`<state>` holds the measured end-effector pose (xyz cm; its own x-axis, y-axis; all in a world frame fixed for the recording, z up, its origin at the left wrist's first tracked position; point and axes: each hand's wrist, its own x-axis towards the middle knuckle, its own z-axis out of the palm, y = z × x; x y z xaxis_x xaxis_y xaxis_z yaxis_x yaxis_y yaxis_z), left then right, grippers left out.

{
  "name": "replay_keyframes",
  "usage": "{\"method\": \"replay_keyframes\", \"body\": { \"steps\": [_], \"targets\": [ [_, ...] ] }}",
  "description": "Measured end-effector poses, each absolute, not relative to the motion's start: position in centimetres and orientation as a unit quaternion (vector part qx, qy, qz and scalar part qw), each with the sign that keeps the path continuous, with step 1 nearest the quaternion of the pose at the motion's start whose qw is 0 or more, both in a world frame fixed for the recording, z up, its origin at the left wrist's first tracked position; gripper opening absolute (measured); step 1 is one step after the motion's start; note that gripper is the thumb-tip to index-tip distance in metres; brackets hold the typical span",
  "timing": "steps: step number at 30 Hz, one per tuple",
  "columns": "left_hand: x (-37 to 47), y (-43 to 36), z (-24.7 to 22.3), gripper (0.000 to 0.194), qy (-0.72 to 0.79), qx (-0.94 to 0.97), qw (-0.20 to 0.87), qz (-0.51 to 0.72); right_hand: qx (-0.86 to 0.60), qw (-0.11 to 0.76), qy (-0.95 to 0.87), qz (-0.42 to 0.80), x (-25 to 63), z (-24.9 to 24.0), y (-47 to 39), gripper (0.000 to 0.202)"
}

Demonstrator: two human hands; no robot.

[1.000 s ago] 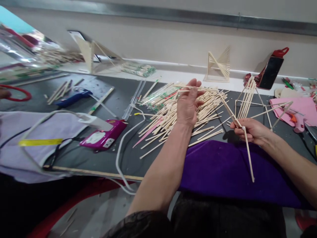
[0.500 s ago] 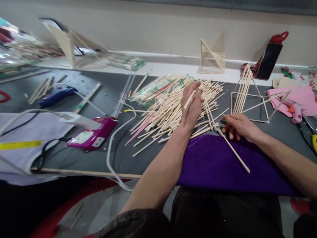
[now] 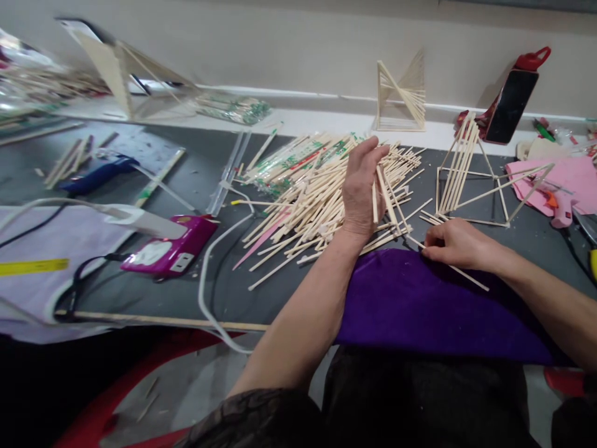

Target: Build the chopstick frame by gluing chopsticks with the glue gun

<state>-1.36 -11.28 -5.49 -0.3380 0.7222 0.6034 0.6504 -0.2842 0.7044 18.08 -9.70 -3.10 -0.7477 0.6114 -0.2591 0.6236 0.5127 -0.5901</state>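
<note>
My left hand point(image 3: 362, 186) is over a big heap of thin wooden sticks point(image 3: 308, 208), its fingers pointing up and curled round part of a small stick frame point(image 3: 390, 202). How the fingers grip it is partly hidden. A single wooden stick point(image 3: 466, 277) slants from the frame's lower joint out over a purple cloth point(image 3: 420, 305). My right hand point(image 3: 457, 246) pinches that stick between thumb and fingers, close to the joint. Behind my right hand stands a larger stick structure point(image 3: 459, 171) with several parallel sticks leaning to a peak.
A pink glue gun point(image 3: 562, 208) lies at right on pink cloth. Left are a magenta power box point(image 3: 170, 246) with a white cable point(image 3: 205, 280) and a blue-handled tool point(image 3: 100, 174). A twisted stick model point(image 3: 401, 96) and a phone point(image 3: 512, 106) stand by the wall.
My right hand has closed on the slanting stick, whose free end has swung up and to the right. My left hand has turned the frame slightly. The view has shifted a little.
</note>
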Motion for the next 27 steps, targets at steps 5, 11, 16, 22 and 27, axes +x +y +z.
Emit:
{"method": "replay_keyframes", "body": {
  "steps": [5, 11, 16, 22, 27],
  "targets": [
    [-1.2, -11.4, -5.2, 0.027, 0.583, 0.601, -0.007, 0.546, 0.375, -0.027, 0.755, -0.537, 18.8, -2.5, -8.8, 0.016],
    [-3.3, -10.6, -6.7, 0.019, 0.630, 0.586, 0.024, 0.508, 0.358, -0.024, 0.703, -0.614, 20.1, -0.9, -8.5, 0.015],
    [-4.1, -10.4, -7.5, 0.027, 0.651, 0.600, 0.062, 0.460, 0.358, -0.117, 0.645, -0.665, 20.0, -1.2, -8.2, 0.018],
    [-4.8, -10.9, -7.1, 0.038, 0.696, 0.627, 0.010, 0.349, 0.386, -0.179, 0.569, -0.703, 19.2, -2.9, -7.8, 0.017],
    [-5.2, -10.7, -7.5, 0.033, 0.697, 0.643, -0.010, 0.316, 0.402, -0.191, 0.559, -0.700, 19.1, -3.3, -7.7, 0.015]
  ]
}}
